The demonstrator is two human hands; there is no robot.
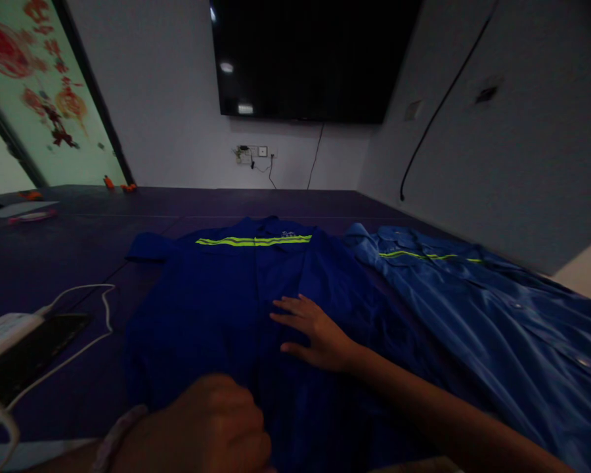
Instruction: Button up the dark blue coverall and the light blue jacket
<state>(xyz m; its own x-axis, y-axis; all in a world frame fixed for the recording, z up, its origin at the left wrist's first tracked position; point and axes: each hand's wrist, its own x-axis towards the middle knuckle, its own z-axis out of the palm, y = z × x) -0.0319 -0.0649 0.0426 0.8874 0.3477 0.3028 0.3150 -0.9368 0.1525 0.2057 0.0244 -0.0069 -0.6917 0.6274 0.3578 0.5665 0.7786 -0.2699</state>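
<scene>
A dark blue work shirt (211,289) with a yellow-green reflective stripe across the chest lies spread out in front of me, its collar at the far end. My right hand (318,334) rests on the shirt front, fingers stretched and apart, with nothing held. Closer to me, my left hand (217,424) is closed over the lower part of the shirt, slightly blurred. Its fingers curl downward, and whatever they may grip is hidden beneath them. A hair tie or band circles the left wrist.
To the right lies a lighter blue work jacket (453,295). On the left, a phone (34,351), a white power strip (4,332) and a looping white cable (107,309) rest on the purple surface (103,230). A large screen (315,59) hangs on the wall beyond.
</scene>
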